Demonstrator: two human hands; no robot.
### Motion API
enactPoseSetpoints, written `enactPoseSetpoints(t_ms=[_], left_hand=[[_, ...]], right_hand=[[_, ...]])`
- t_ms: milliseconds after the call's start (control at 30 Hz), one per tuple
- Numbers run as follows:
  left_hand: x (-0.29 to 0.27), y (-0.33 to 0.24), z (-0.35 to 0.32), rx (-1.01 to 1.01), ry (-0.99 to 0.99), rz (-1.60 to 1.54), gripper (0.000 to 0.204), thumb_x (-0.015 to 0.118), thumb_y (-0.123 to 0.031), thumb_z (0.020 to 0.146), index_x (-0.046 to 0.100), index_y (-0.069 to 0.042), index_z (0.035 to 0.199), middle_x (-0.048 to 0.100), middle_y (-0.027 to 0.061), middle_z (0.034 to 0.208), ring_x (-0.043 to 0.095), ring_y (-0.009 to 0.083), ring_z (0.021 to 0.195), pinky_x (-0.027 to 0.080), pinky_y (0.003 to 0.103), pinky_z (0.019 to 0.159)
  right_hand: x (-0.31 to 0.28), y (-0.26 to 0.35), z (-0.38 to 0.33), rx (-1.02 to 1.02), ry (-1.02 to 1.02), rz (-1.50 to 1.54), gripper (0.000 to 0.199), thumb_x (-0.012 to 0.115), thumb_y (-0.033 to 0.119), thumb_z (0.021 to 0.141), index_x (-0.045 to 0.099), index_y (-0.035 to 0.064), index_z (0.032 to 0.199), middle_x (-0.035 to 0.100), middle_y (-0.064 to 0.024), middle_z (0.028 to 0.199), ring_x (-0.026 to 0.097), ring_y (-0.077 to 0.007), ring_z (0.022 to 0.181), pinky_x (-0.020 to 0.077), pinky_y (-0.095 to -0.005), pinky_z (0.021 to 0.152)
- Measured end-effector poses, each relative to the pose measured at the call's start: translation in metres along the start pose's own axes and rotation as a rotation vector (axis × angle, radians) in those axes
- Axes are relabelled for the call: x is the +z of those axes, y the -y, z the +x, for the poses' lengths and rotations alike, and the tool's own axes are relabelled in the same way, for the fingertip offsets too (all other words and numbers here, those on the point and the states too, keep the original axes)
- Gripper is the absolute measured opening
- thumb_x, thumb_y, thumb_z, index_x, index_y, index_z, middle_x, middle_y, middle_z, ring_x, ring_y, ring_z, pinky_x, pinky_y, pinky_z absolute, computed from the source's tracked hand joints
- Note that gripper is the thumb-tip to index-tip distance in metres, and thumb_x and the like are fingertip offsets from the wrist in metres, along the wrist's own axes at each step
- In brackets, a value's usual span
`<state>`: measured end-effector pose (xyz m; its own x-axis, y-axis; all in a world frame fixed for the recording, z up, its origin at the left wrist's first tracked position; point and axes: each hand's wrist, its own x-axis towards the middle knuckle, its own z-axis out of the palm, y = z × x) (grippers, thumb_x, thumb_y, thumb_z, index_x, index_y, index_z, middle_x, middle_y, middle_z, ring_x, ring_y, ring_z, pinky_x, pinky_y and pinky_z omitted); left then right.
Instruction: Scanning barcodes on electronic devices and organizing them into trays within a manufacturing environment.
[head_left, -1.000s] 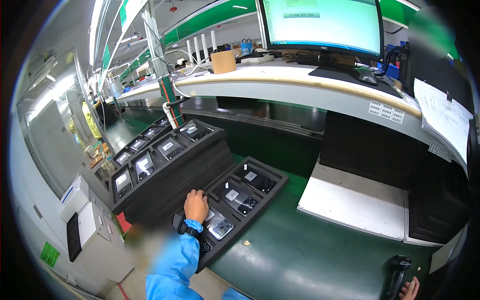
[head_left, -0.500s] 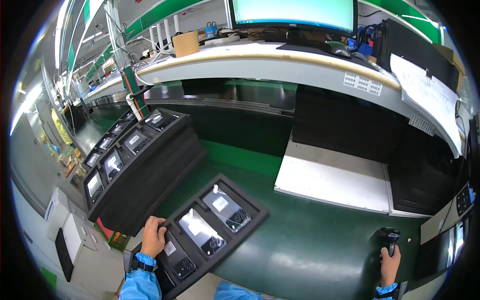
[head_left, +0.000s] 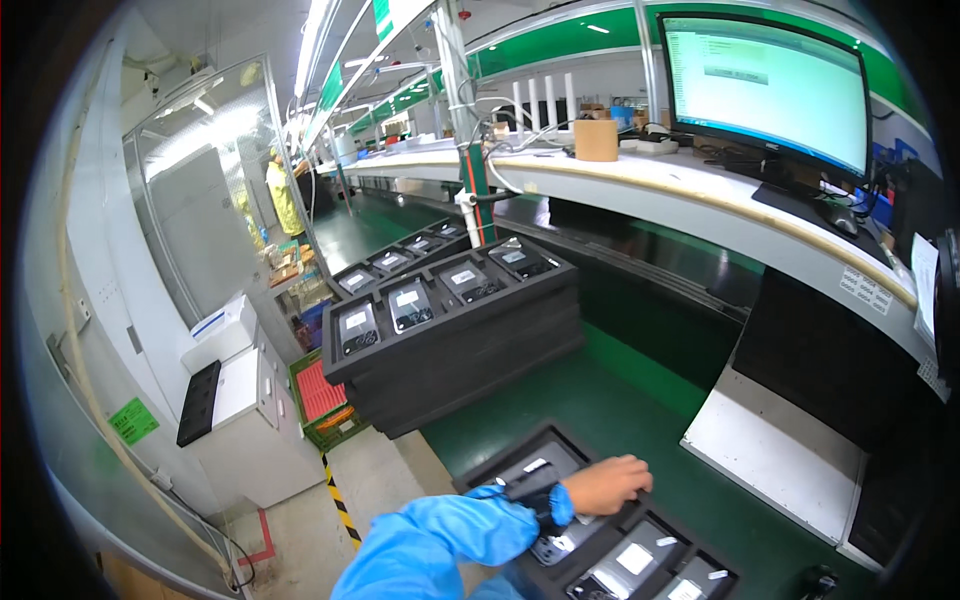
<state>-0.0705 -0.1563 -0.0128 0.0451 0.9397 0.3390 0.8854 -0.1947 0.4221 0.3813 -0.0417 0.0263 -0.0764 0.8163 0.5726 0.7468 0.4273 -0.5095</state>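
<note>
My left hand (head_left: 608, 486), in a blue sleeve with a black band at the wrist, reaches across a black foam tray (head_left: 549, 434) at the lower middle. Its fingers are curled over the tray's far edge, closed on it. Phones with white labels, such as this one (head_left: 634, 556), lie in the tray's slots, camera ends toward me. My forearm and hand cover part of the nearer slots. At the bottom edge, right of the tray, the dark head of a handheld scanner (head_left: 818, 580) shows. My right hand is out of view.
Beyond stands a stack of black foam trays (head_left: 470, 340) with phones on top. A white cabinet (head_left: 245, 440) and a green crate (head_left: 330, 428) stand at left. A monitor (head_left: 765, 95) is on the bench (head_left: 690, 185) at right, above a white board (head_left: 770, 450).
The view has swung left, so the stack and bench sit farther right. The near tray lies at a different angle, and my left hand has gone from its left side to its far edge.
</note>
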Motion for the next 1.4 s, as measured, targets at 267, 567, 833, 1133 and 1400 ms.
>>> enactPoseSetpoints(t_ms=[267, 567, 833, 1133, 1400], left_hand=[[0.050, -0.029, 0.104, 0.155, 0.024, -0.056, 0.022, 0.068, -0.009, 0.083, 0.069, -0.006, 0.105, 0.064, 0.0146, 0.099, 0.060, 0.0359, 0.099, 0.050, 0.045, 0.088], [-0.028, -0.020, 0.103, -0.055, -0.188, -0.096, 0.020, 0.067, 0.000, 0.082, 0.075, -0.003, 0.100, 0.069, 0.0125, 0.094, 0.063, 0.0335, 0.095, 0.052, 0.043, 0.084], [0.013, -0.015, 0.129, -0.065, -0.215, 0.064, 0.020, 0.067, 0.000, 0.082, 0.075, -0.006, 0.099, 0.068, 0.0098, 0.094, 0.063, 0.0320, 0.094, 0.053, 0.043, 0.083], [0.018, -0.061, 0.177, 0.091, -0.124, -0.131, 0.017, 0.068, -0.010, 0.086, 0.073, -0.004, 0.100, 0.068, 0.0126, 0.102, 0.062, 0.0337, 0.103, 0.050, 0.042, 0.092], [0.112, -0.104, 0.231, 0.185, -0.048, -0.257, 0.020, 0.063, -0.021, 0.094, 0.070, -0.006, 0.104, 0.064, 0.0123, 0.113, 0.061, 0.0347, 0.105, 0.048, 0.045, 0.093]], right_hand=[[0.000, 0.007, -0.032, 0.626, 0.533, 0.492, 0.044, 0.066, 0.027, 0.099, 0.064, -0.0097, 0.124, 0.070, -0.0220, 0.115, 0.067, -0.0257, 0.104, 0.0513, -0.0356, 0.094], [0.037, 0.052, 0.036, 0.706, 0.589, 1.028, 0.027, 0.068, 0.023, 0.097, 0.067, -0.0037, 0.102, 0.065, -0.0010, 0.089, 0.056, -0.0064, 0.079, 0.0461, -0.0238, 0.068], [0.083, -0.002, 0.032, 0.437, 0.373, 0.677, 0.050, 0.074, 0.023, 0.092, 0.063, -0.0015, 0.134, 0.068, -0.0150, 0.117, 0.066, -0.0158, 0.089, 0.0531, -0.0288, 0.077], [0.017, -0.057, 0.055, 0.408, 0.098, -0.160, 0.053, 0.076, 0.015, 0.077, 0.061, 0.0025, 0.126, 0.066, -0.0165, 0.107, 0.063, -0.0362, 0.094, 0.0497, -0.0471, 0.088], [0.011, 0.008, 0.063, 1.044, 0.663, 1.134, 0.039, 0.068, 0.024, 0.096, 0.058, 0.0029, 0.127, 0.063, -0.0063, 0.084, 0.063, -0.0152, 0.063, 0.0530, -0.0280, 0.055]])
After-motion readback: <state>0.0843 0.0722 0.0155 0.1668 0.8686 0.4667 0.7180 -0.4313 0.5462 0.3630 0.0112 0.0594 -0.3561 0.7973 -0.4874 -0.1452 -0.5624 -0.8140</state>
